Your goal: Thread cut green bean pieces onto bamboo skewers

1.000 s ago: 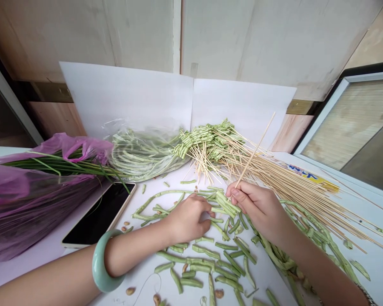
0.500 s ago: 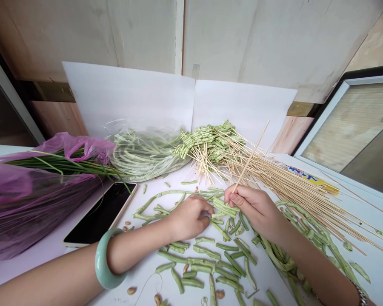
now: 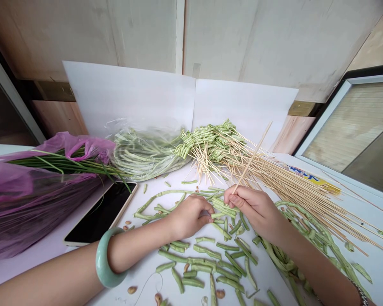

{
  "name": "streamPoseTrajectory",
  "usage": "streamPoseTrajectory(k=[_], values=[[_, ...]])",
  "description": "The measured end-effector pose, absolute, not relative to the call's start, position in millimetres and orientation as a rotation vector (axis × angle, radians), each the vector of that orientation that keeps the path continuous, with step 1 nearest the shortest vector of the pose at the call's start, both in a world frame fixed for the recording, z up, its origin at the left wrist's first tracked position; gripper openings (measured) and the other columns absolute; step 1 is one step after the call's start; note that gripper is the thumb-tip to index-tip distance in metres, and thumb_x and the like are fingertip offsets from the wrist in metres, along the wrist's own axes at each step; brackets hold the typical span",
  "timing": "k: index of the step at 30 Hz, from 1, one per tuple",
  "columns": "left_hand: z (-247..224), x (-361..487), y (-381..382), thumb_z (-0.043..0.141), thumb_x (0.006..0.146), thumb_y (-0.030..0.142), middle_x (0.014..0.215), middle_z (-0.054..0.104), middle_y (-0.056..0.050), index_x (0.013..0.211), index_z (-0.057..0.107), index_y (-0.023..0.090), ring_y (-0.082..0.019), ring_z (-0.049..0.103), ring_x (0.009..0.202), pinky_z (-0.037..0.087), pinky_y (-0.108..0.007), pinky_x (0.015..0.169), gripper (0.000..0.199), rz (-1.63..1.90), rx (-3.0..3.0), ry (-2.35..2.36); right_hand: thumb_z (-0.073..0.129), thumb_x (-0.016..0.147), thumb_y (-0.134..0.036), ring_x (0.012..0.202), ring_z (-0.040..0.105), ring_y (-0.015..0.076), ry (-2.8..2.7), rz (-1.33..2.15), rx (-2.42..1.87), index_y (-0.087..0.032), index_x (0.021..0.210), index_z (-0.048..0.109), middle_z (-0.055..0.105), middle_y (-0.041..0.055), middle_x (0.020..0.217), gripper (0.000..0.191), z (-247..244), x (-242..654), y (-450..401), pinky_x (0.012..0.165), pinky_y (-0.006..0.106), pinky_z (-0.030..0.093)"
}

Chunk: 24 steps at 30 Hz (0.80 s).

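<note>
A bamboo skewer [image 3: 252, 155] slants up and to the right out of my right hand [image 3: 255, 208], pinched between thumb and fingers. Just below those fingertips lie several green bean pieces [image 3: 224, 207] side by side, apparently threaded on the skewer's lower end, which is hidden. My left hand [image 3: 193, 216], wearing a pale green bangle [image 3: 107, 257] at the wrist, pinches the left end of a short bean piece [image 3: 217, 216] at the near side of that row. Cut bean pieces [image 3: 204, 251] lie scattered on the white table in front of both hands.
Finished bean skewers [image 3: 210, 140] are piled at the back, beside loose bamboo skewers [image 3: 306, 197]. Long beans fill a clear bag [image 3: 143, 155]. A purple bag [image 3: 35, 204] and a dark-screened tablet [image 3: 98, 212] are on the left. Whole beans [image 3: 319, 238] lie beyond my right forearm.
The skewer's upper end has tipped slightly to the right. My left thumb has closed a little onto the near bean piece; both hands otherwise stay in place.
</note>
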<state>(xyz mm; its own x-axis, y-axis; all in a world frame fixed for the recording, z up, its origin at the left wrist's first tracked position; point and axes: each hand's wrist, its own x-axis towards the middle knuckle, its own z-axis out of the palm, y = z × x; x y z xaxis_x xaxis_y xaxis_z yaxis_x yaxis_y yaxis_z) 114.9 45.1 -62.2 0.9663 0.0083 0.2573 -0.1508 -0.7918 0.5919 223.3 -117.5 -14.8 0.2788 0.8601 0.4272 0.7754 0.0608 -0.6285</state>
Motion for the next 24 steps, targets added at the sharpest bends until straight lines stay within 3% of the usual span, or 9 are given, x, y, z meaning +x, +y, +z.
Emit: streamPoseTrajectory(k=[24], values=[[-62.1,114.3,43.6,0.062,0.077,0.011,0.08,0.068,-0.004,0.079,0.073,0.017,-0.018,0.06,0.078,0.045,-0.027,0.077,0.012,0.313,2.458,-0.041,0.037,0.099,-0.026,0.063,0.048,0.0134,-1.576,0.117,-1.691,-0.02,0.071,0.05,0.054,-0.0004,0.07,0.031,-15.2,218.4,-115.0,0.06,0.024,0.039]])
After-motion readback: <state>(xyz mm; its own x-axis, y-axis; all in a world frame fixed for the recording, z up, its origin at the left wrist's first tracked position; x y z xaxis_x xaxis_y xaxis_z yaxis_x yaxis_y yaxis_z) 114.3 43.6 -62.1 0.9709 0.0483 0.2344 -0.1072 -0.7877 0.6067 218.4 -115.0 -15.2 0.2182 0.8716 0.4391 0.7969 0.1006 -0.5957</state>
